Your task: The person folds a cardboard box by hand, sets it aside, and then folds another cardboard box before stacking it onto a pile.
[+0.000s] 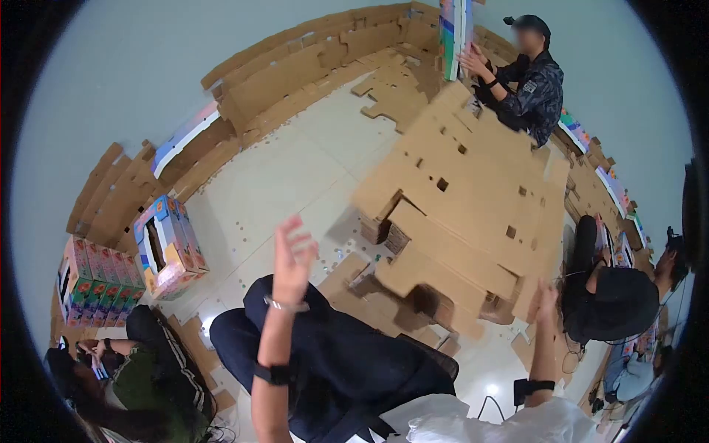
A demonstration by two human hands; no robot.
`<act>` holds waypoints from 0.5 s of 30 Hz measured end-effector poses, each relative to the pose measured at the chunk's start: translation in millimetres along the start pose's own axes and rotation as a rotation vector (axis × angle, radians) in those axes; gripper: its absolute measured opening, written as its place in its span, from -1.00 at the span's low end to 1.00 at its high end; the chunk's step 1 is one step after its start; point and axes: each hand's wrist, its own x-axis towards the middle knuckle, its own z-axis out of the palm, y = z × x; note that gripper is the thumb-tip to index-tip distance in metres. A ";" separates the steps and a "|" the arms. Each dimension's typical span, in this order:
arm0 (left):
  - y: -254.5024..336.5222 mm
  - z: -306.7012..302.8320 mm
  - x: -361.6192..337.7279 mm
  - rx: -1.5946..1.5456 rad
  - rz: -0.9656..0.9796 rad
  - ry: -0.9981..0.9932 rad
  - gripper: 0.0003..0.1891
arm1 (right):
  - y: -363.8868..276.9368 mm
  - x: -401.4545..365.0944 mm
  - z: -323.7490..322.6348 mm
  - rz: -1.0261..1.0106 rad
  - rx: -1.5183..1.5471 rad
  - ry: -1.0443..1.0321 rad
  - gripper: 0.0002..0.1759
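Note:
A large brown cardboard sheet [473, 166] with cut-out holes and notched edges spreads in front of me, slightly blurred. My right hand [547, 299] is closed at its near right corner, fingers against the cardboard edge. My left hand [294, 258] is raised over the floor, left of the sheet. Its fingers are spread and it holds nothing. Below the sheet's near edge, folded cardboard parts [422, 301] show, partly hidden.
Across from me a person [533, 88] holds a colourful box [454, 40]. Printed boxes [173, 247] stand at left, near a seated person [159, 384]. Another person [613, 299] sits at right. Cardboard pieces [310, 63] line the wall; small scraps dot the tiled floor [295, 162].

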 end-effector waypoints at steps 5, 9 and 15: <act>-22.8 4.4 -87.1 0.441 0.027 -0.150 -0.57 | 107.3 7.5 -17.1 0.308 -0.147 0.053 -0.47; -8.1 8.3 -98.4 0.568 0.084 -0.139 -0.67 | 90.4 7.0 -20.3 0.166 -0.038 -0.083 -0.50; -44.4 38.9 -71.4 0.420 -0.210 -0.287 -0.54 | 8.1 -25.3 -17.6 0.160 0.020 -0.148 -0.44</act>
